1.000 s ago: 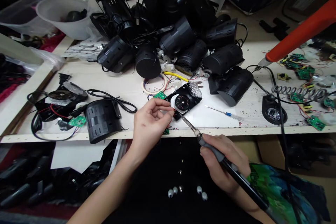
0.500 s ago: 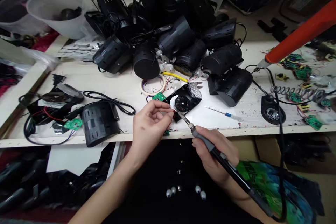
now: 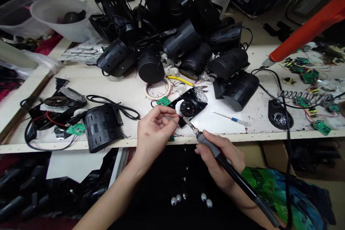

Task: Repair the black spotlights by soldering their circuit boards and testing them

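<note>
My right hand (image 3: 221,156) is wrapped round a soldering iron (image 3: 229,170) with a grey and black handle. The iron's metal tip points up and left, close to the fingertips of my left hand (image 3: 155,129). Those fingers are pinched together on what looks like a thin red wire (image 3: 177,125), mostly hidden. Just beyond both hands lies a black lamp assembly (image 3: 188,108) with a round dark disc and a clear faceted lens. A green circuit board (image 3: 163,101) sits at its left, and whether the tip touches the wire or disc is too small to tell.
Black cylindrical housings (image 3: 172,41) are heaped behind. Yellow-handled cutters (image 3: 185,81), a roll of tape (image 3: 151,91) and a blue screwdriver (image 3: 229,117) lie nearby. On the right are a spring iron stand (image 3: 304,96) and loose circuit boards (image 3: 309,75). A partly assembled lamp (image 3: 58,104) lies left.
The view has shifted very slightly. My left hand keeps its pinch, and the soldering iron's tip stays close to it, with only a small movement.
</note>
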Demonstrator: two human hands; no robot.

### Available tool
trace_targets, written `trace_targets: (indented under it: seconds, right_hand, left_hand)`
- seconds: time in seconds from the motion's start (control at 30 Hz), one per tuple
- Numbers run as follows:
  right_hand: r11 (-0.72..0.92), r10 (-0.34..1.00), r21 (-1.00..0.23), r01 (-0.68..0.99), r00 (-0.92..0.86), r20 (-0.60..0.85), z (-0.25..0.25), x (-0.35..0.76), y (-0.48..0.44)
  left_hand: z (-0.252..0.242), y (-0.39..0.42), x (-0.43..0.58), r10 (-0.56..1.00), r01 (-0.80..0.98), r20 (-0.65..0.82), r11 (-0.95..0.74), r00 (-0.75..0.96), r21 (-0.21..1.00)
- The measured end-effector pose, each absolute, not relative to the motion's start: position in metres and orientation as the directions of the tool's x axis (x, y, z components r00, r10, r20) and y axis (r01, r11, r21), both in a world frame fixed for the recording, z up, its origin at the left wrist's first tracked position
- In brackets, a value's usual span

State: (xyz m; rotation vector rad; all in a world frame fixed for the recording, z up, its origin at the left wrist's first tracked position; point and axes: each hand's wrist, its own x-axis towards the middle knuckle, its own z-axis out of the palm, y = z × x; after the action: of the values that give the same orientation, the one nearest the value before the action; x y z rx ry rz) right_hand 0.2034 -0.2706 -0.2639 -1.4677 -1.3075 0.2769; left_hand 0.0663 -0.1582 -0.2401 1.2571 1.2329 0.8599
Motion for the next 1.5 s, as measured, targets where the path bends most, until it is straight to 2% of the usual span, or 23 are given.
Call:
trace_targets:
  seconds: [0.2, 0.43, 0.9, 1.5]
  right_hand:
    - [0.208, 0.803, -0.815, 0.541, 0.382, 0.458, -0.266, 0.202, -0.272]
    - [0.253, 0.785, -0.729, 0.636, 0.306, 0.539, -0.262, 0.202, -0.268]
    - [0.347, 0.696, -0.633, 0.692, 0.262, 0.669, -0.267, 0.200, -0.262]
    - [0.355, 0.712, -0.660, 0.662, 0.266, 0.650, -0.269, 0.201, -0.263]
  left_hand:
    - [-0.240, -0.159, 0.066, 0.963, 0.142, -0.187, 0.161, 0.194, 0.977]
    - [-0.241, -0.158, 0.065, 0.959, 0.144, -0.206, 0.180, 0.192, 0.973]
    - [-0.242, -0.157, 0.065, 0.957, 0.133, -0.216, 0.193, 0.192, 0.972]
    - [-0.239, -0.159, 0.061, 0.946, 0.138, -0.246, 0.220, 0.212, 0.966]
